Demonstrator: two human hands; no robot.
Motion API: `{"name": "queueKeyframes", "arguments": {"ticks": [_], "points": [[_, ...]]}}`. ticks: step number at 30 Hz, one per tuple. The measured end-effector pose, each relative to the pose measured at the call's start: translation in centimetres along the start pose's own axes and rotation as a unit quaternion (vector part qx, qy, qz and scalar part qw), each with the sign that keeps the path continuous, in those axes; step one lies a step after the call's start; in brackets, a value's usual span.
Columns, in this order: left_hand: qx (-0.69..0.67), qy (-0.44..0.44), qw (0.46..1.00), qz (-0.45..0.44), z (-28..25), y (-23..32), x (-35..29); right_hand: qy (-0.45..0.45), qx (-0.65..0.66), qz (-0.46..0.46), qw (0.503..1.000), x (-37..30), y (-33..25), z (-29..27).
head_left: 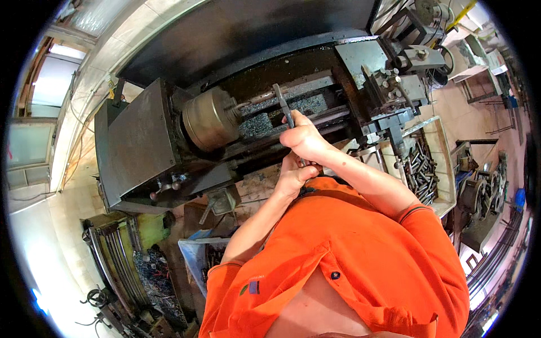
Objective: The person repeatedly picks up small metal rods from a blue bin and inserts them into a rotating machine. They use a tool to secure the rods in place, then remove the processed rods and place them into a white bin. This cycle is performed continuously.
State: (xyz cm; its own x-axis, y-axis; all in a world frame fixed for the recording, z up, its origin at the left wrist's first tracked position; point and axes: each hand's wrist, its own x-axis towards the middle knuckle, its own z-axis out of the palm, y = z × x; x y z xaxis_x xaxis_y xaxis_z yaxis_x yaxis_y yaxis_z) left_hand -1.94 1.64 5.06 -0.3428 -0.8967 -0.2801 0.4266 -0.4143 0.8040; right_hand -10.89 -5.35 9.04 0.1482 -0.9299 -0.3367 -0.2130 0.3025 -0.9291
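A flat grey file (283, 102) slants up and away from my hands, its far end crossing a thin metal rod (248, 104). That rod sticks out to the right from the round brass-coloured chuck (211, 119) of a lathe. My right hand (304, 138) is closed round the middle of the file. Lower and nearer my body, my left hand (294, 176) is closed at the file's near end, which its fingers mostly hide. Whether the file touches the rod, I cannot tell.
Metal shavings (256, 126) lie on the lathe bed below the rod. The tool post (389, 84) and tailstock (420, 56) stand to the right. A pale crate (448, 169) of short metal pieces is by my right arm. The grey headstock (138, 141) is on the left.
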Motion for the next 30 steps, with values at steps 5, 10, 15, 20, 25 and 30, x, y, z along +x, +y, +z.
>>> {"name": "queueKeyframes", "arguments": {"ticks": [5, 10, 15, 20, 25, 30], "points": [[0.014, 0.003, 1.0, -0.004, -2.7, 0.4, -1.1, -0.011, -0.004, -0.013, 1.0, 0.2, -0.6, 2.3], [-0.017, -0.052, 0.998, -0.013, -1.5, -0.6, 0.5, 0.03, 0.041, 0.002, 0.999, -0.3, -0.2, 0.6], [0.006, -0.04, 0.999, -0.01, -3.5, 0.0, -0.5, 0.016, -0.012, -0.026, 0.999, 0.9, 0.3, 2.9], [0.011, -0.033, 0.999, -0.011, -2.0, -0.9, 0.6, 0.028, 0.066, 0.022, 0.997, 0.0, 0.3, 0.8], [-0.03, -0.073, 0.997, 0.007, -3.6, 0.2, 0.1, 0.025, -0.009, -0.017, 0.999, 1.0, 0.5, 2.7], [-0.036, -0.061, 0.997, -0.001, -2.4, -1.3, 0.6, 0.038, 0.051, -0.016, 0.998, 0.5, 0.9, 1.1]]}}
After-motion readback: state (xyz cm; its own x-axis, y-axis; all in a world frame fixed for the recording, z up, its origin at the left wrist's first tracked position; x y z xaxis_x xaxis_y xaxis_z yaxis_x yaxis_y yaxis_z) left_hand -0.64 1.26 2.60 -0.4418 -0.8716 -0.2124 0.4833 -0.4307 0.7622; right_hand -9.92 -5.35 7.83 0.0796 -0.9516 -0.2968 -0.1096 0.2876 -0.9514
